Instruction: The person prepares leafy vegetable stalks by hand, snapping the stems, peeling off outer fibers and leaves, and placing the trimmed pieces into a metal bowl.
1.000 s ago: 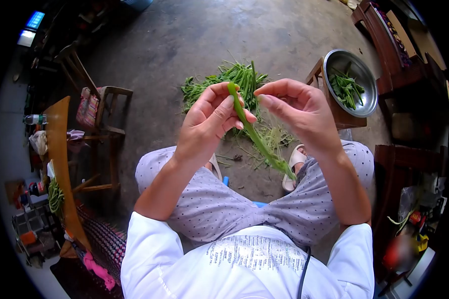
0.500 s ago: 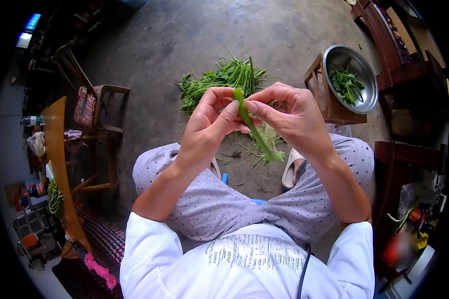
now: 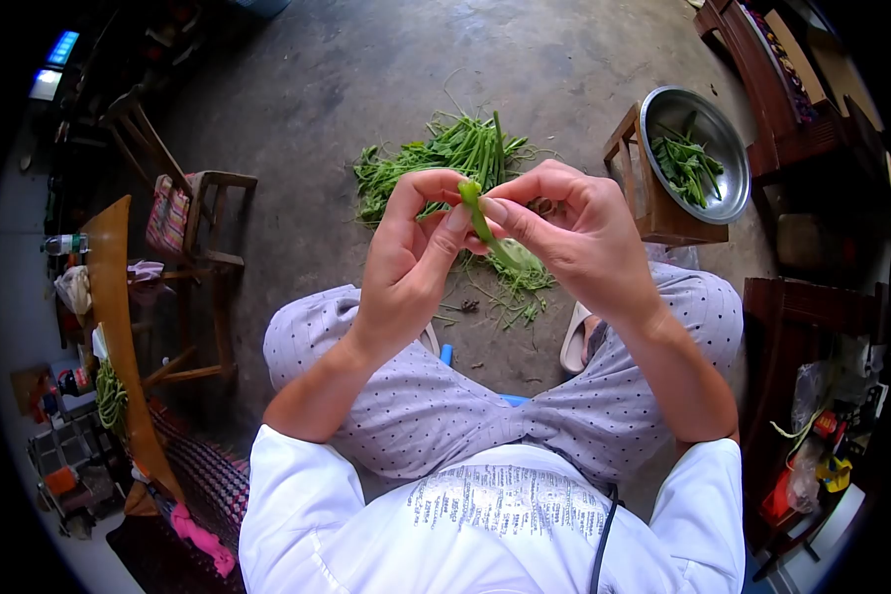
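Green vegetable stalk [image 3: 476,210] at the centre of the head view, held up between both hands above the concrete floor [image 3: 317,119]. Left hand [image 3: 404,238] closed at thumb and forefinger on its upper part. Right hand [image 3: 579,223] pinched in from the opposite side, just beside the left fingertips, also on the stalk. Cannot confirm any loose strand between the right fingertips. Cannot trace the stalk's lower end against the thin trimmings [image 3: 517,299] behind.

Rate as part-way. Done, by inference: a small batch of leafy greens [image 3: 691,163] in a steel basin [image 3: 733,193], resting on a wooden stool [image 3: 653,203]. Left, by inference: a larger heap of stalks [image 3: 431,158] on the floor beyond the hands, partly hidden by them. Trimmings scattered on its near side, toward the sandals [image 3: 573,342]: consistent with several stalks already handled. Judge the held stalk unfinished, given both grips.
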### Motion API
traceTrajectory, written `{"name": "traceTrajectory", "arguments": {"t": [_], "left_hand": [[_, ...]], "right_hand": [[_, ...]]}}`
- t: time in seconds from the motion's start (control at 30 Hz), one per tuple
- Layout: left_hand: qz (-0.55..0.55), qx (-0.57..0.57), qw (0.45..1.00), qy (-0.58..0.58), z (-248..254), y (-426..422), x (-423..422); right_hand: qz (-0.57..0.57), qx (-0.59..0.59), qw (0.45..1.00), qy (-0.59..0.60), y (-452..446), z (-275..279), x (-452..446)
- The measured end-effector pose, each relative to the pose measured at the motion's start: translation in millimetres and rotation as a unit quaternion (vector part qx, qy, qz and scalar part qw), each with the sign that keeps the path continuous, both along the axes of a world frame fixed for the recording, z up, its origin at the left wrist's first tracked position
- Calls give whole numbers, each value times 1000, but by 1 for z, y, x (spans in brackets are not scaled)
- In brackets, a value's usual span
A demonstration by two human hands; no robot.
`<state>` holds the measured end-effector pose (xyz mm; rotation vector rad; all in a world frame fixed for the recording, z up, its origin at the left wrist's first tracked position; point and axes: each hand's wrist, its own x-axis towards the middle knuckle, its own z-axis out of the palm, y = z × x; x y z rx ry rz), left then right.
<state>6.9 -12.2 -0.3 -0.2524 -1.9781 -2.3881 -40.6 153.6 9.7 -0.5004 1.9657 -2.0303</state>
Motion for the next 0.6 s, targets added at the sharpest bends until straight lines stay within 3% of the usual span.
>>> {"name": "traceTrajectory", "arguments": {"t": [0.27,0.6], "left_hand": [[1,-20,998,61,-5,-2,-2],[17,-4,999,50,-3,3,-1]], "right_hand": [[-63,69,981,171,-4,12,7],[-98,76,971,204,-7,14,12]]}}
